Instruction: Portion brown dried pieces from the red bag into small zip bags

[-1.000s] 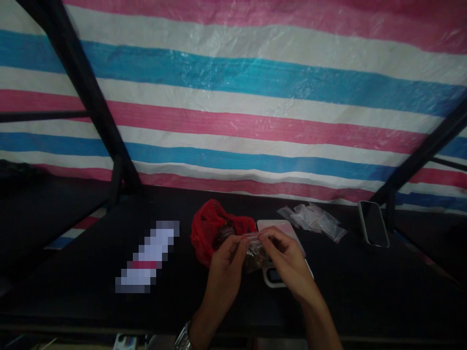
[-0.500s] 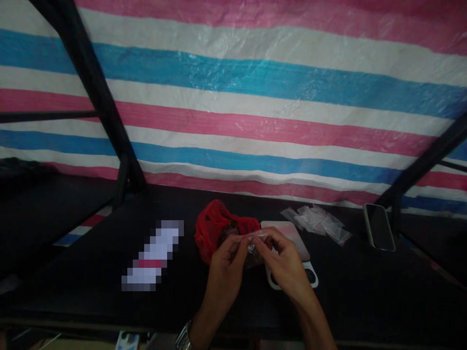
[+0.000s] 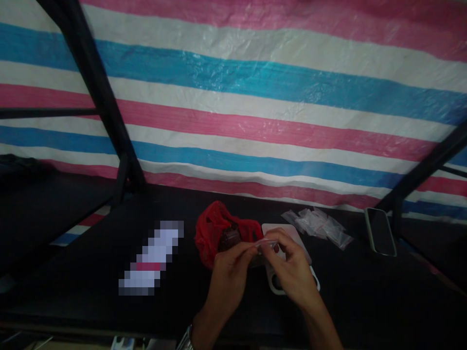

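My left hand [image 3: 230, 273] and my right hand [image 3: 294, 267] pinch the top edge of a small clear plastic bag [image 3: 269, 242] between thumbs and fingers. Most of the bag is hidden by my fingers, and its contents are hard to make out. Just behind my left hand lies a red bag [image 3: 210, 227], open, with dark brown pieces [image 3: 230, 236] in it. Under and behind my right hand sits a white flat device that looks like a small scale [image 3: 296, 238], partly covered by the hand.
Several clear plastic bags [image 3: 321, 224] lie in a loose pile at the back right. Farther right is a phone [image 3: 380, 232]. A blurred-out pale item [image 3: 153, 257] lies left on the black tabletop [image 3: 91, 277]. Dark metal posts [image 3: 105, 112] and striped sheeting [image 3: 255, 126] stand behind.
Both hands have shifted slightly down and to the right with the small bag. My left fingers have slid along its edge, and more of the brown pieces show.
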### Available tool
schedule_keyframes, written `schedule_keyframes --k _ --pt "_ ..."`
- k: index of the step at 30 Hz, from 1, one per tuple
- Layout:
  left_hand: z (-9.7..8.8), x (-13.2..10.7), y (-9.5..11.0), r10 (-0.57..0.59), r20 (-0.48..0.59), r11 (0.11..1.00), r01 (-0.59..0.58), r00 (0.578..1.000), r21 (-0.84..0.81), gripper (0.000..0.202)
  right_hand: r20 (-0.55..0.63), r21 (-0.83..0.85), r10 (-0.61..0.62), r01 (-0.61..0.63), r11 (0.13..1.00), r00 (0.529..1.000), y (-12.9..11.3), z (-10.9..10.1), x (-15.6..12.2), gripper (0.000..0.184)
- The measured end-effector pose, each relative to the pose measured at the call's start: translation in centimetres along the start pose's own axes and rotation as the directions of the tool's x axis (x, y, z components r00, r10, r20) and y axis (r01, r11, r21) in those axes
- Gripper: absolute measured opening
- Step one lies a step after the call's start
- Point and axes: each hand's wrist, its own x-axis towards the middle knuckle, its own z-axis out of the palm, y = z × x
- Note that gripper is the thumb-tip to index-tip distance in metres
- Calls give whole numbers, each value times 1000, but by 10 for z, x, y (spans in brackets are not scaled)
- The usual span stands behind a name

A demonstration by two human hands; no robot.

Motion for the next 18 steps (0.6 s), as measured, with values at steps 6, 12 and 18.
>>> schedule_keyframes --k 6,12,18 --pt "-13 -1 1 269 -199 934 -204 942 293 39 -242 -41 98 -112 993 965 5 -24 49 48" --pt "-46 11 -19 454 -317 622 -41 833 782 32 -349 -544 -75 -137 828 934 38 -42 98 40" --pt "-71 20 -40 278 -416 708 108 866 698 49 -167 -707 -36 -94 701 985 51 -7 85 24"
